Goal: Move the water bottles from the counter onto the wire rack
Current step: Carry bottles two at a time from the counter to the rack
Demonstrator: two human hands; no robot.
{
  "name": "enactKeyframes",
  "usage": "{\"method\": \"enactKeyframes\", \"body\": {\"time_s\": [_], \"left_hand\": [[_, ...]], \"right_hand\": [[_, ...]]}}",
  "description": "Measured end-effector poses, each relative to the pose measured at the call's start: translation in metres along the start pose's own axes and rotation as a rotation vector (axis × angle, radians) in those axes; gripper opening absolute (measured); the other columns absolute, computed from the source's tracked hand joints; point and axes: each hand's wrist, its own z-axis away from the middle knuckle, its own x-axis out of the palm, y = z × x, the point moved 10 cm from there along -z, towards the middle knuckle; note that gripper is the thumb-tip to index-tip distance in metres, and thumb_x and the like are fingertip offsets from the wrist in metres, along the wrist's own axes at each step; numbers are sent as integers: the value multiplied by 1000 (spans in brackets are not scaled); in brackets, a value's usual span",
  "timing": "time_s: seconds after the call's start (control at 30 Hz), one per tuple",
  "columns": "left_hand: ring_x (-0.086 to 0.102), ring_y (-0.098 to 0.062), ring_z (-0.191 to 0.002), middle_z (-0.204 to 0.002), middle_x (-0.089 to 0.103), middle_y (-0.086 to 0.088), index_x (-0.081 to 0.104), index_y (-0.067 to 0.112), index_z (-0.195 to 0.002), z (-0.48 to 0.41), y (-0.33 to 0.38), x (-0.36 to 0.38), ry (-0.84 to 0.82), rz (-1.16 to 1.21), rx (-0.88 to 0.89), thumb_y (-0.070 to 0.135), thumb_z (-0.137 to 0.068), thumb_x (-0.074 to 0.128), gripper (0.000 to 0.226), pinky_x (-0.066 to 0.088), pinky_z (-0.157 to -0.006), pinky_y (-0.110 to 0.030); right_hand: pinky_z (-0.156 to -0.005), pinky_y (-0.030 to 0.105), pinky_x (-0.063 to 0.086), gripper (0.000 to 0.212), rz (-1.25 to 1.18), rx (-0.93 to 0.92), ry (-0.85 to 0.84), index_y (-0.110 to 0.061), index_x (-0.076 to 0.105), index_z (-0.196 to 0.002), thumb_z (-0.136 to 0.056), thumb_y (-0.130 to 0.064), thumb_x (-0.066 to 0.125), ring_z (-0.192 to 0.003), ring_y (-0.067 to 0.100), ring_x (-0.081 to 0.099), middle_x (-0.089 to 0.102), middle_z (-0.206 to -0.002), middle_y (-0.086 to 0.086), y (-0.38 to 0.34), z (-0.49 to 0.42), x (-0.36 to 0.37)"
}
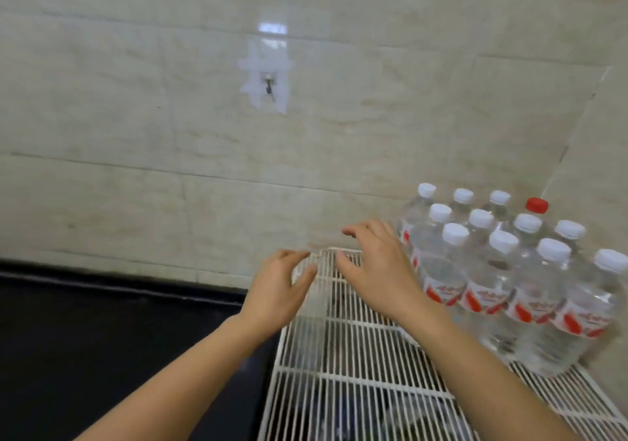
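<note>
Several clear water bottles [489,281] with white caps and red labels stand packed together on the right part of a white wire rack [343,366]. One bottle at the back has a red cap [536,205]. My left hand [277,291] hovers over the rack's far left corner, fingers spread and empty. My right hand [377,267] hangs just left of the bottle group, fingers apart, holding nothing. No bottle is visible on the counter.
A black counter [102,332] lies left of the rack. A tiled wall rises behind, with a small metal hook [269,84] stuck on it. A side wall [598,155] closes the corner on the right behind the bottles.
</note>
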Motion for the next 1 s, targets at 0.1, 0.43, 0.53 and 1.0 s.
{"method": "enactKeyframes", "body": {"time_s": [0.1, 0.43, 0.53, 1.0], "left_hand": [[46, -19, -130, -139, 52, -5, 51, 16, -139, 26, -69, -49, 50, -97, -127, 35, -97, 49, 46, 34, -107, -28], [36, -22, -134, -144, 43, -7, 38, 18, -146, 168, -294, -251, 141, -329, -506, 39, -98, 44, 53, 37, -105, -31], [36, -23, -135, -144, 42, -8, 38, 17, -146, 218, -350, -312, 183, -358, -608, 39, -98, 44, 53, 38, -105, -32], [34, -27, -136, -142, 43, -11, 37, 16, -145, 421, -508, -544, 410, -480, -1039, 36, -98, 42, 51, 36, -108, -37]], "right_hand": [[-102, 29, 31, 46, -62, -49, -152, -9, 50, -132, -91, -30, 56, -126, 21, 38, 49, -127, 6, -54, -8, 68], [-108, 31, 34, 55, -176, -230, -518, -12, 36, -143, -96, -37, 51, -132, 19, 33, 41, -138, 4, -315, 9, 261], [-106, 34, 37, 58, -199, -284, -566, -13, 35, -144, -95, -37, 52, -132, 19, 33, 39, -141, 3, -401, 17, 307], [-102, 39, 42, 57, -186, -713, -755, -10, 37, -140, -94, -38, 53, -126, 24, 39, 41, -136, 7, -747, 68, 447]]}}
